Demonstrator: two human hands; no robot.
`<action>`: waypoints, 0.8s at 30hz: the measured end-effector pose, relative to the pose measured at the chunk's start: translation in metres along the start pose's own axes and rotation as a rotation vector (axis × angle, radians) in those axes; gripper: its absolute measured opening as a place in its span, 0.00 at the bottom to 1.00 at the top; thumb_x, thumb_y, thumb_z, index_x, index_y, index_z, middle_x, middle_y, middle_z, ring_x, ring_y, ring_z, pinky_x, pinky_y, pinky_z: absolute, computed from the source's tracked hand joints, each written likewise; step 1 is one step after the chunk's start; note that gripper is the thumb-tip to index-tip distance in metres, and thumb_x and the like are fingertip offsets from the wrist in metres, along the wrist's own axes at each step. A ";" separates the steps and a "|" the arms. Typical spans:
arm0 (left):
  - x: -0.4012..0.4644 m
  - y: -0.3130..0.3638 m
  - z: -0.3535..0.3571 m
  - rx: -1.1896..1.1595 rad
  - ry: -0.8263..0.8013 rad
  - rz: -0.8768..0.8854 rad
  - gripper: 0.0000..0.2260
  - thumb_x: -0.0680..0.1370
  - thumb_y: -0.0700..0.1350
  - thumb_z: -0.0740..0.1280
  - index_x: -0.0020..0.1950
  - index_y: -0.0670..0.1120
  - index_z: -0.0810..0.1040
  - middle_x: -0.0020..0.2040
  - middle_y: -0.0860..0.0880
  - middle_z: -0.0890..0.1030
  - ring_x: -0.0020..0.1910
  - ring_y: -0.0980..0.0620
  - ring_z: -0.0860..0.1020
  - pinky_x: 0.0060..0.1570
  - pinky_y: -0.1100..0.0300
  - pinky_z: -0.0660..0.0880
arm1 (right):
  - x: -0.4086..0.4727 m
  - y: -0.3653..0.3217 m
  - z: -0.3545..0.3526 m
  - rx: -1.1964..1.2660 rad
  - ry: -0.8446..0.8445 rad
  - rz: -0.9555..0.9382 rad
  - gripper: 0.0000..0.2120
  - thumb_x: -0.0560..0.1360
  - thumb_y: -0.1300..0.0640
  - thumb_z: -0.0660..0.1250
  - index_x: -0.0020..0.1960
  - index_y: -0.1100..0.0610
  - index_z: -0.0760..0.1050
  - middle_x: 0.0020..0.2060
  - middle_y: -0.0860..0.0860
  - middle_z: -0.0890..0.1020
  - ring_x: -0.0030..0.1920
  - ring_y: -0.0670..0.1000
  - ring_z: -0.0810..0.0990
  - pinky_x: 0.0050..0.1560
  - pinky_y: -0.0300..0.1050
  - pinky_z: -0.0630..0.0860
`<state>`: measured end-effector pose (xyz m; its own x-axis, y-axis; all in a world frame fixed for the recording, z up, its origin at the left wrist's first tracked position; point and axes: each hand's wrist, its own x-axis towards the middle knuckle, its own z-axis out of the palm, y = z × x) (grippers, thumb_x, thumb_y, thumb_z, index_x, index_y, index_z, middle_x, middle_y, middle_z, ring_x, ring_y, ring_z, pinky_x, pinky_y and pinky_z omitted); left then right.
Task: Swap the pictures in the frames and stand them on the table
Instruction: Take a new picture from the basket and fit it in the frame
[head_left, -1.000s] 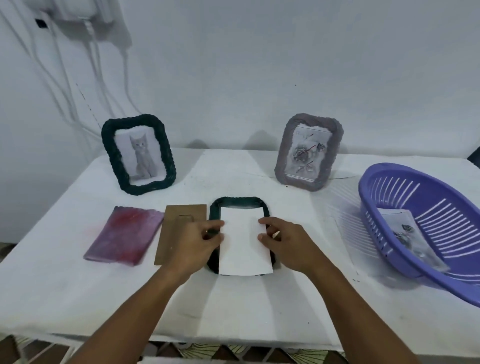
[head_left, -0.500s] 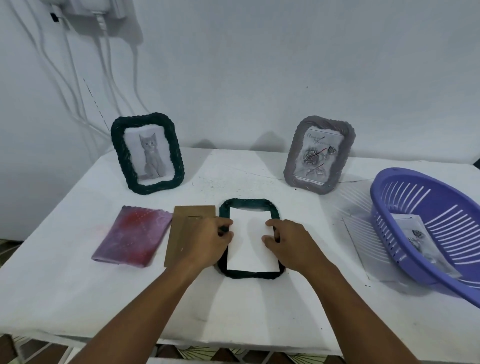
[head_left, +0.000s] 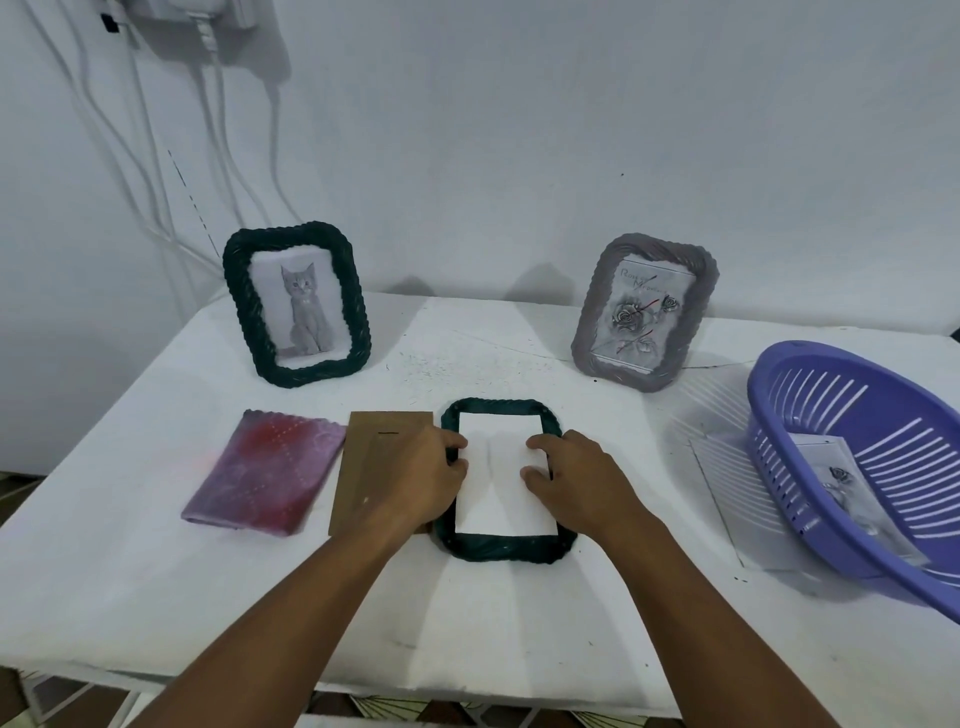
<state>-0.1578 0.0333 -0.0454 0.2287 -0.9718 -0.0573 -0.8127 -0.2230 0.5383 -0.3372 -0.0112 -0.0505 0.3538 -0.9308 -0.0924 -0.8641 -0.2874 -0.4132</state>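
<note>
Dark green frame (head_left: 506, 545) lies face down on the surface (head_left: 467, 634), dead centre in front of the person, long axis running away from the body. White picture back (head_left: 503, 499) sits inside its opening, long axis matching the frame.

Left hand (head_left: 415, 480) rests on the frame's left rail, fingertips pressed flat on the picture's left edge. Right hand (head_left: 569, 480) mirrors it on the right edge, fingers pressed down too. Neither hand pinches anything; both are flat, loosely spread, bearing down on the sheet.

Brown backing board (head_left: 376, 467) lies just left of the frame, partly under the left hand, so the left hand is the nearer one to fetch it. Judgement: the picture is being seated; the board goes on next, same long-axis alignment.

Standing at the rear: green cat frame (head_left: 296, 304) on the left, grey rose frame (head_left: 644, 312) on the right. A red-purple cloth (head_left: 265, 470) lies left of the board.
</note>
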 end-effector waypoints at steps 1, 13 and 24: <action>0.000 0.000 0.000 -0.008 -0.005 -0.002 0.15 0.78 0.47 0.65 0.64 0.51 0.77 0.55 0.48 0.82 0.47 0.51 0.80 0.46 0.63 0.75 | 0.000 0.000 0.000 -0.003 -0.003 0.003 0.20 0.78 0.47 0.60 0.69 0.49 0.68 0.60 0.52 0.73 0.59 0.53 0.74 0.56 0.46 0.71; 0.002 -0.001 0.002 0.035 0.028 0.045 0.15 0.78 0.47 0.65 0.64 0.50 0.77 0.56 0.49 0.81 0.48 0.52 0.78 0.46 0.66 0.69 | 0.003 0.003 0.000 0.013 -0.008 0.016 0.19 0.78 0.48 0.61 0.68 0.49 0.70 0.58 0.52 0.74 0.56 0.53 0.75 0.54 0.44 0.71; -0.004 -0.012 0.000 0.146 0.074 0.218 0.14 0.76 0.52 0.66 0.61 0.53 0.79 0.60 0.56 0.78 0.54 0.55 0.75 0.52 0.67 0.66 | -0.005 0.035 0.005 0.212 0.274 -0.071 0.15 0.77 0.52 0.65 0.63 0.52 0.75 0.53 0.50 0.75 0.55 0.51 0.72 0.53 0.39 0.67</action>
<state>-0.1493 0.0396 -0.0517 0.0741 -0.9911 0.1108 -0.9145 -0.0232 0.4039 -0.3672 -0.0159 -0.0689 0.2760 -0.9445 0.1780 -0.7375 -0.3269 -0.5910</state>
